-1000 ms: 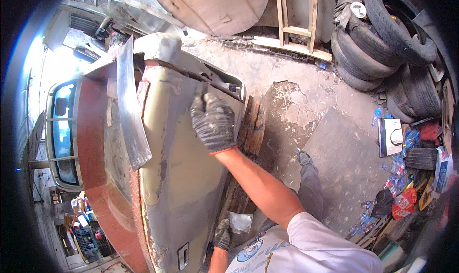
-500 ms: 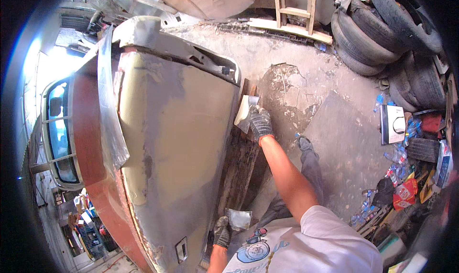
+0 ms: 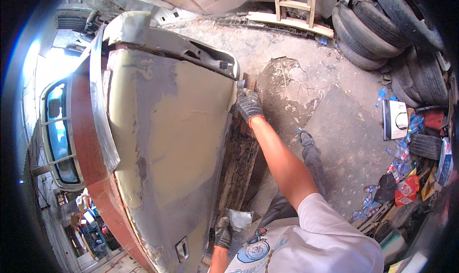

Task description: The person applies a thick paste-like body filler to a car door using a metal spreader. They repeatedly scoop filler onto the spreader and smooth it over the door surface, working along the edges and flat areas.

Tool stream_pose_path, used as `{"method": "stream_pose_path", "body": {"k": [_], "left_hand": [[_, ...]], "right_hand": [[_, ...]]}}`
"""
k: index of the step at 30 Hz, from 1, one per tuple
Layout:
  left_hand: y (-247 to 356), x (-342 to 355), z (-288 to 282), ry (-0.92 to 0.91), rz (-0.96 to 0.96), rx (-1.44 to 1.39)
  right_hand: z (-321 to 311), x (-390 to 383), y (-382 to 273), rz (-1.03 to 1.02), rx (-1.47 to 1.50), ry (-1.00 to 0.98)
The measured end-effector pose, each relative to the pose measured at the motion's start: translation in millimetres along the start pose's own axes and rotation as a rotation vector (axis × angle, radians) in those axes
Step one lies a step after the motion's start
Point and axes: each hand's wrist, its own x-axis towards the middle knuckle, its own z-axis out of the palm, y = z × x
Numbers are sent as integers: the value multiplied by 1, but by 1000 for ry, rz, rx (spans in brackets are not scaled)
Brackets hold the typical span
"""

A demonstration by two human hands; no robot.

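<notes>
A large vehicle body panel [image 3: 181, 139], coated in yellowish filler over grey, stands at my left. My right hand [image 3: 248, 104], in a dark knit glove with an orange cuff, is closed on a flat filler spreader [image 3: 241, 84] at the panel's right edge. Most of the spreader is hidden by the glove and the edge. Lower down, beside the panel's near end, my left hand [image 3: 222, 233], gloved too, grips a small silvery square plate [image 3: 241, 219] by its side. Along the panel's left side hangs a strip of clear plastic sheet [image 3: 101, 110].
Wooden boards [image 3: 236, 163] run under the panel's right edge. Stacked tyres [image 3: 368, 33] stand at the far right, with plastic bottles, a white box [image 3: 395, 120] and a red bag [image 3: 406, 190] below them. A wooden frame [image 3: 291, 22] leans at the back.
My right hand has moved left and slightly up, bringing the spreader from beside the panel to its edge. My left hand stays almost still with the plate. The panel appears shifted slightly left.
</notes>
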Motion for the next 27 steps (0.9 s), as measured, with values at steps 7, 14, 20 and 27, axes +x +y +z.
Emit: {"method": "stream_pose_path", "body": {"k": [7,14,20,27], "left_hand": [[1,0,-1,-53,-42,70],[13,5,14,-22,-9,121],[25,2,28,-93,-23,-59],[26,6,23,-96,-26,-73]], "right_hand": [[-1,-1,-38,-7,65,-12],[-33,-44,-131,-305,140,106],[-56,-80,-218,-565,155,267],[-70,-88,-171,-537,263,166]]}}
